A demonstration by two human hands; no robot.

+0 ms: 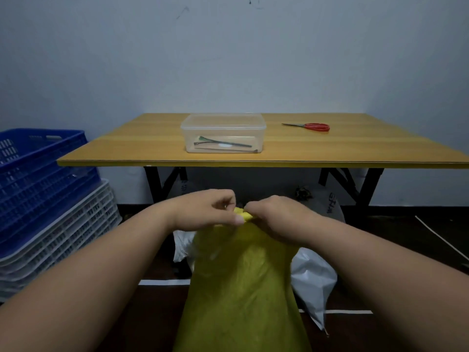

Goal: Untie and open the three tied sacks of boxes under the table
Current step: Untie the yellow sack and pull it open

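Yellow sack (241,288), neck bunched, apparently tied, pinched by both hands.

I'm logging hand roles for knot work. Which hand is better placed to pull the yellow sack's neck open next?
Probably the left hand: its thumb and fingers pinch the bunched tip of the yellow sack, free to tug. The right hand grips the neck just beside it, better suited to steadying.
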